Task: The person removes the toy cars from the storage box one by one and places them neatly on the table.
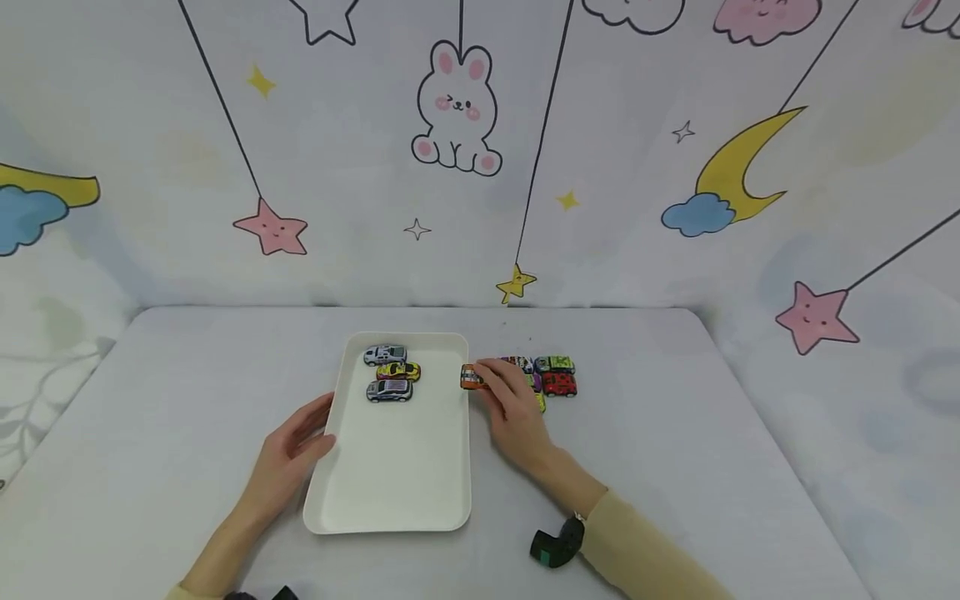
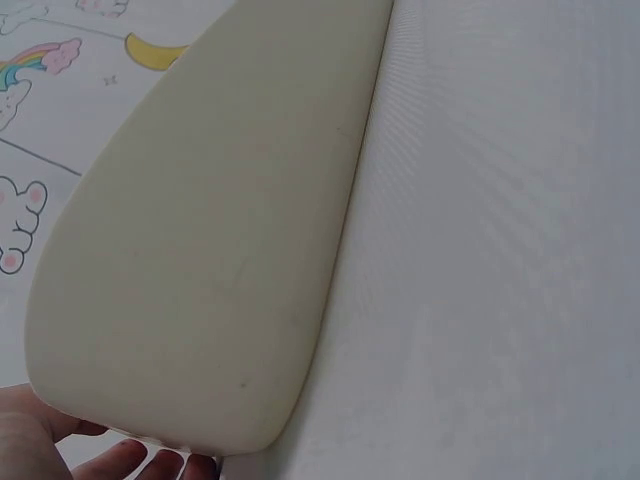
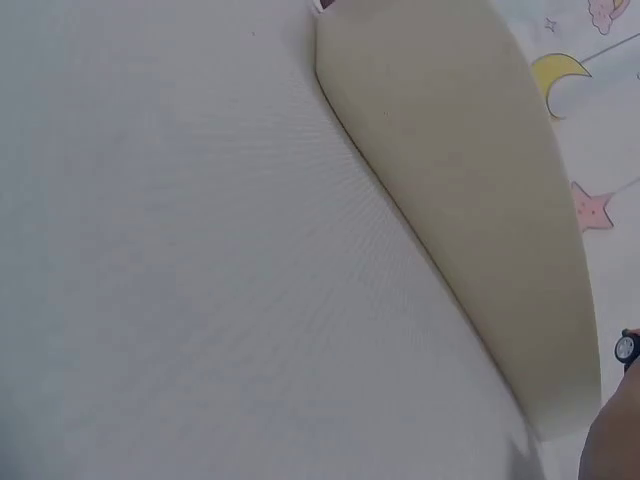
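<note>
A white tray lies on the table. At its left edge is my left hand, thumb over the rim and fingers against the outer side; some of its fingers show by the tray end in the left wrist view. My right hand pinches an orange toy car over the tray's right rim. In the tray's upper left are a silver-white toy car, a yellow toy car and a grey toy car. In the right wrist view, a wheel shows by the hand.
Right of the tray, several toy cars sit in a cluster, among them a green one and a red one; the right hand partly hides others. A white cloth covers the table. Behind it rises a backdrop with cartoon prints.
</note>
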Tool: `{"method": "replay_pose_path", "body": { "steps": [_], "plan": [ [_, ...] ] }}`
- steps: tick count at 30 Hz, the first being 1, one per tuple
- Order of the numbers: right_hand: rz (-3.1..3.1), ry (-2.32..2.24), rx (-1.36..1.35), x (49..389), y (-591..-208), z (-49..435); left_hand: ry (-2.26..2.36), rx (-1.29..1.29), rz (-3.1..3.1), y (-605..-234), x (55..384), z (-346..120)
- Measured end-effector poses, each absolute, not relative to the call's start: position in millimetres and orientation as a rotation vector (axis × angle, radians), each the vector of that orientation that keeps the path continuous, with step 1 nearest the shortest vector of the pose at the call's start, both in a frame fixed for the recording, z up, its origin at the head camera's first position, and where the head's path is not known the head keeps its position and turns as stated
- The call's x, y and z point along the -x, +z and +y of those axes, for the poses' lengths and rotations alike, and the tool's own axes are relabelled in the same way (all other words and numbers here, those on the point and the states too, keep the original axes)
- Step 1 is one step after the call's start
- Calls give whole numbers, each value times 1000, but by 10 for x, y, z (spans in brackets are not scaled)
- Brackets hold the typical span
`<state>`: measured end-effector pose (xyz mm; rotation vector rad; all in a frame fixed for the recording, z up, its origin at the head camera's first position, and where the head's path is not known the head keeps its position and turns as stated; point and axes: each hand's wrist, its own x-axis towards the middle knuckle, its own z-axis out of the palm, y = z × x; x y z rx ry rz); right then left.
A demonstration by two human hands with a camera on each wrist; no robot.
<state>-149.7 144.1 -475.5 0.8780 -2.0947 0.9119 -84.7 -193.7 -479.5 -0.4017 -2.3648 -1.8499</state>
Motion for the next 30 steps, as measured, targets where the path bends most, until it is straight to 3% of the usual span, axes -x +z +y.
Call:
{"method": "replay_pose_path", "body": {
  "steps": [30],
  "plan": [
    [-2198, 841, -747, 1261, -4826, 2575, -1821, 402, -2374, -4782, 849, -1921]
  ]
}}
